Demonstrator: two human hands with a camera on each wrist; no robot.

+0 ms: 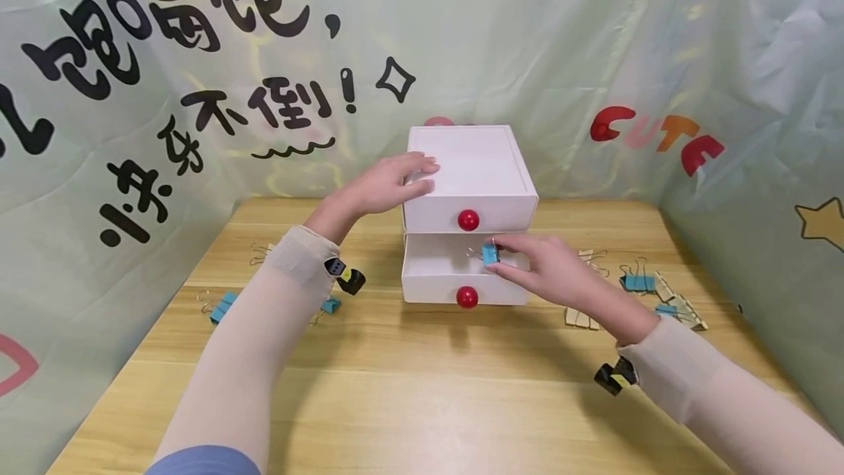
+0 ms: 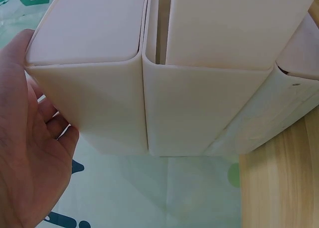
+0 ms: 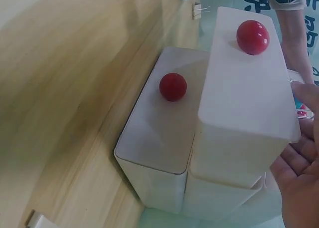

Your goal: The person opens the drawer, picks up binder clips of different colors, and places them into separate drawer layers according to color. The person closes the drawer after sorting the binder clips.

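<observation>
A white drawer cabinet (image 1: 469, 160) with red knobs stands on the table, its middle drawer (image 1: 428, 290) pulled out. My left hand (image 1: 389, 183) rests on the cabinet's top left edge, fingers fairly straight over the top; in the left wrist view this hand (image 2: 32, 133) lies against the top tier. With thumb and fingertips my right hand (image 1: 550, 266) pinches a blue binder clip (image 1: 490, 253) over the opening of the pulled-out drawer. The right wrist view shows the closed bottom drawer (image 3: 159, 123) below it; much of the clip is hidden there.
Blue and cream binder clips lie on both sides of the table, among them a blue clip (image 1: 224, 308) at left, a blue clip (image 1: 637, 282) at right and a cream clip (image 1: 582, 318) near my right forearm. A printed cloth (image 1: 527, 42) hangs behind the table.
</observation>
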